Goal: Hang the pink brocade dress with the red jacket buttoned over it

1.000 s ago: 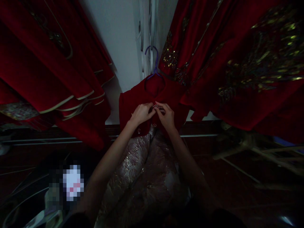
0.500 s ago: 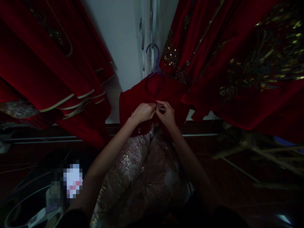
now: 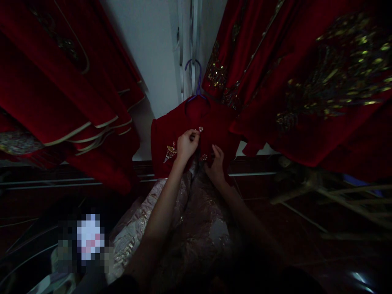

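Observation:
A red jacket hangs on a purple hanger, its front facing me. My left hand is closed at the jacket's front edge, thumb and fingers pinching the cloth just below an upper jewelled button. Beside a lower jewelled button is my right hand, its fingers apart and nothing visible in them. A beaded gold ornament shows on the jacket left of my left hand. Shiny patterned fabric spreads below the jacket, between my forearms.
Red garments with pale trim hang on the left, and sequinned red garments on the right. Metal bars stand against the pale wall. A wooden frame is at lower right; a pixelated item lies lower left.
My right hand has left the upper button and moved down and right, its fingers opening. The left hand has shifted slightly, and the upper button and beaded ornament are now uncovered.

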